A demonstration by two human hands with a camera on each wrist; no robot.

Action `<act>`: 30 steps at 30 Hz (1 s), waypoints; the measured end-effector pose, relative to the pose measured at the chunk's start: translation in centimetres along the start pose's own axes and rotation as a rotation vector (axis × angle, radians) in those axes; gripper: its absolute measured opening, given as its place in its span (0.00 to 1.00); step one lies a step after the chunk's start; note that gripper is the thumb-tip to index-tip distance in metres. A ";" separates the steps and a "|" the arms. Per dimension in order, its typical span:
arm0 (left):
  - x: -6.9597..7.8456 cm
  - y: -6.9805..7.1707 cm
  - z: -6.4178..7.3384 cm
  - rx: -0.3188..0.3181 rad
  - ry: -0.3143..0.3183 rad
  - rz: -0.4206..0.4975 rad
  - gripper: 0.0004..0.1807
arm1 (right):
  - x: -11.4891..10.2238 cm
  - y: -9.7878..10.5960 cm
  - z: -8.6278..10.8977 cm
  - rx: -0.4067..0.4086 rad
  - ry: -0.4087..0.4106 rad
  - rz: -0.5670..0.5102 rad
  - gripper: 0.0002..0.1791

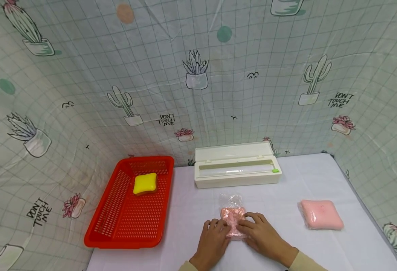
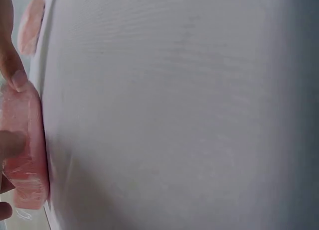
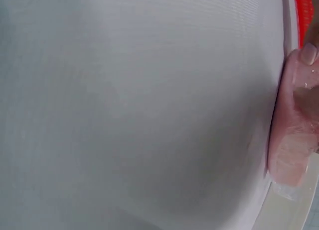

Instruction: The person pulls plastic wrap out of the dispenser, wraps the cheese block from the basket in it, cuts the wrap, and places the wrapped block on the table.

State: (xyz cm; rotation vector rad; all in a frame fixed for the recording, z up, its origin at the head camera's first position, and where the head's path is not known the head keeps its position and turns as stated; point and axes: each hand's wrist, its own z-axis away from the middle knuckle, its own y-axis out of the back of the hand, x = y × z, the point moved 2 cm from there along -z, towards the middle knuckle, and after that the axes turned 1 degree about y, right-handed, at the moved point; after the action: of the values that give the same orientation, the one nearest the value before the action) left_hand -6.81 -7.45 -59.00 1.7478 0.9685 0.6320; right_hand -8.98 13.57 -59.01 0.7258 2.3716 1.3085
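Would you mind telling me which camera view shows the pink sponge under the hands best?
The head view: the pink sponge shows from above, film trailing behind it. Both wrist views catch only its side edge at the frame border.

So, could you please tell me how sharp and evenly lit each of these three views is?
Head view: evenly lit and sharp, wide-angle bending the backdrop grid, both hands on the pink sponge. Left wrist view: sponge and fingers blurred at the edge. Right wrist view: mostly soft white table, sponge out of focus.
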 end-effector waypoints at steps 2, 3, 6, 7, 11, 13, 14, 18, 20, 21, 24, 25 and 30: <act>0.0 0.0 -0.1 0.002 0.020 0.027 0.18 | 0.0 0.0 -0.1 0.008 -0.017 -0.023 0.24; 0.0 0.1 -0.1 0.005 0.032 0.041 0.18 | 0.1 0.1 -0.2 0.013 -0.028 -0.037 0.23; -0.2 0.2 -0.6 0.034 0.089 0.105 0.18 | 0.4 0.4 -0.7 0.035 -0.093 -0.069 0.20; -0.3 0.3 -0.8 0.049 0.112 0.132 0.18 | 0.6 0.5 -0.9 0.043 -0.124 -0.073 0.18; -1.0 0.1 -2.1 0.097 0.232 0.249 0.18 | 1.4 0.6 -2.1 0.043 -0.284 -0.072 0.19; -1.5 -0.2 -2.8 0.101 0.301 0.295 0.20 | 1.8 0.5 -2.7 0.028 -0.363 -0.075 0.22; -1.7 -0.3 -3.2 0.101 0.334 0.317 0.20 | 2.0 0.5 -3.0 0.017 -0.398 -0.080 0.24; -2.6 -0.9 -4.5 0.065 0.429 0.389 0.23 | 2.9 0.0 -3.6 -0.034 -0.511 -0.118 0.28; -3.0 -1.1 -5.0 0.035 0.453 0.410 0.24 | 3.3 -0.3 -3.9 -0.065 -0.561 -0.155 0.28; -3.1 -1.2 -5.2 0.012 0.461 0.418 0.25 | 3.5 -0.5 -4.0 -0.079 -0.585 -0.176 0.28; -3.4 -1.5 -5.8 -0.052 0.476 0.432 0.27 | 4.1 -1.0 -4.4 -0.123 -0.656 -0.242 0.28; -3.5 -1.6 -5.9 -0.074 0.480 0.440 0.27 | 4.2 -1.2 -4.5 -0.135 -0.679 -0.262 0.28; -3.6 -1.9 -6.4 -0.127 0.479 0.497 0.30 | 5.0 -1.8 -5.2 -0.145 -0.757 -0.326 0.24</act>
State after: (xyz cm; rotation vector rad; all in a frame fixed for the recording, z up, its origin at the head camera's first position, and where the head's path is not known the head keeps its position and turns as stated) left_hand -14.38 -6.89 -58.38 1.7650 0.7774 1.4490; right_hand -16.19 12.13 -58.07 0.6114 1.6756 0.8487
